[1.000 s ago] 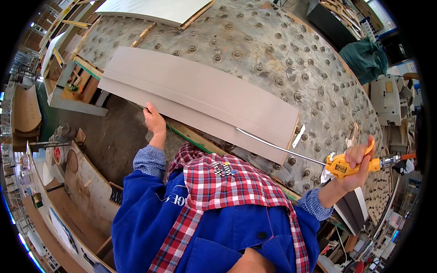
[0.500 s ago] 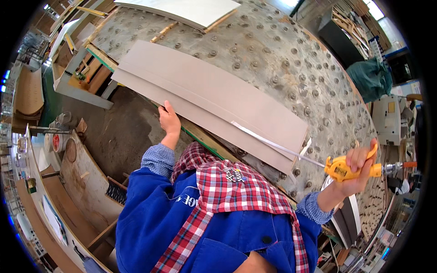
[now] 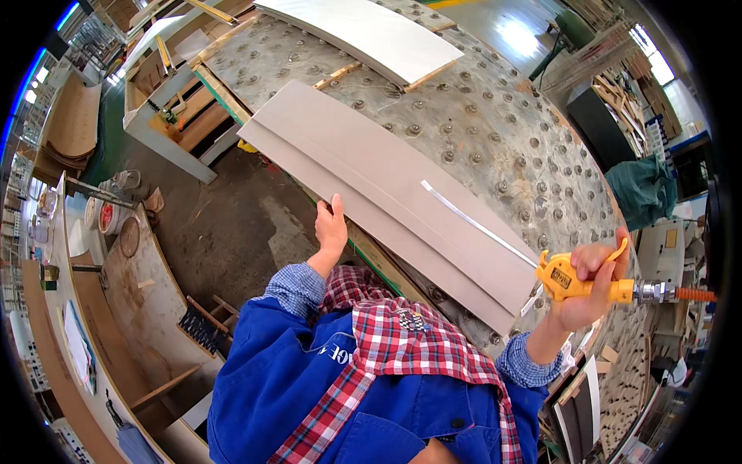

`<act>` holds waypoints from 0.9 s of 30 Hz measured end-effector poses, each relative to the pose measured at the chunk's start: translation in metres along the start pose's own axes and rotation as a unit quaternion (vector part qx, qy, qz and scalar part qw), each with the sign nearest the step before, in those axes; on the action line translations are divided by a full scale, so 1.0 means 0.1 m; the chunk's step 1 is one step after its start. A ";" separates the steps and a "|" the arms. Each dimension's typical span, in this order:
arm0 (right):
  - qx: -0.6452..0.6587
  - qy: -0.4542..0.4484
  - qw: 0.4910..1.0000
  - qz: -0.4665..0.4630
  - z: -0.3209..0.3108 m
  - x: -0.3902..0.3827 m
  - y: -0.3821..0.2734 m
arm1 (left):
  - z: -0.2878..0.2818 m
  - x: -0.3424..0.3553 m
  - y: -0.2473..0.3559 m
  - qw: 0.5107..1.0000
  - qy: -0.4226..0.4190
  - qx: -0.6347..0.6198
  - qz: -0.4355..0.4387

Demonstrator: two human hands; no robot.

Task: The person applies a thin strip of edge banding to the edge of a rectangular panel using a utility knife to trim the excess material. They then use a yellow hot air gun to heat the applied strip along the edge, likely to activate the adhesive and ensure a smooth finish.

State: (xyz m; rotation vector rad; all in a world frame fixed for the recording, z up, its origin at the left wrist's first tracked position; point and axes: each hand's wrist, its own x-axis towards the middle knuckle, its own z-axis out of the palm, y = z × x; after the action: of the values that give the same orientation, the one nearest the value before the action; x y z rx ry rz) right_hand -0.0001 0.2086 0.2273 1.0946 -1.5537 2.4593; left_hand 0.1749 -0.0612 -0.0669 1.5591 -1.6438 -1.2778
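Two grey-beige, long curved panels (image 3: 386, 185) lie stacked and slightly offset along the table's near edge. My left hand (image 3: 331, 230) is at their near edge, thumb up and fingers curled at the rim; the fingertips are partly hidden. In my right hand (image 3: 591, 290) is a yellow air blow gun (image 3: 562, 277), with a metal coupling and an orange hose (image 3: 696, 295) behind it. My fingers wrap round its body and lever. From its front a long, thin pale tube or strip (image 3: 479, 221) reaches out over the panels; I cannot tell which.
The metal table (image 3: 479, 139) is studded with round knobs. White curved sheets (image 3: 363, 35) lie on wooden battens at its far side. A wooden frame (image 3: 174, 147) stands at far left, and a workbench (image 3: 154, 263) at near left. Dark panels (image 3: 576, 410) lie at near right.
My view has shifted, so the table and panels sit further right in the picture. The pale strip now crosses higher over the panels. Both hands keep their holds.
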 end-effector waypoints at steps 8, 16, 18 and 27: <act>0.072 -0.043 0.996 -0.002 0.20 0.10 0.09 | -0.08 -0.13 0.09 0.988 -0.091 -0.121 -0.020; 0.092 -0.103 0.990 0.024 0.49 -0.03 0.28 | -0.23 -0.22 0.24 0.959 -0.205 -0.193 -0.028; 0.096 -0.099 0.990 0.022 0.51 -0.05 0.29 | -0.22 -0.27 0.27 0.956 -0.222 -0.191 -0.021; 0.099 -0.114 0.988 -0.008 0.59 -0.10 0.32 | -0.11 -0.58 0.39 0.956 -0.224 -0.180 -0.057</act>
State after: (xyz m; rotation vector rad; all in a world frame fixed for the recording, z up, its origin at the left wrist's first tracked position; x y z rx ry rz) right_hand 0.0269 0.1484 0.2119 1.4604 -1.3651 2.6011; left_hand 0.1779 -0.0127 -0.0151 1.2116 -1.4686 -1.9803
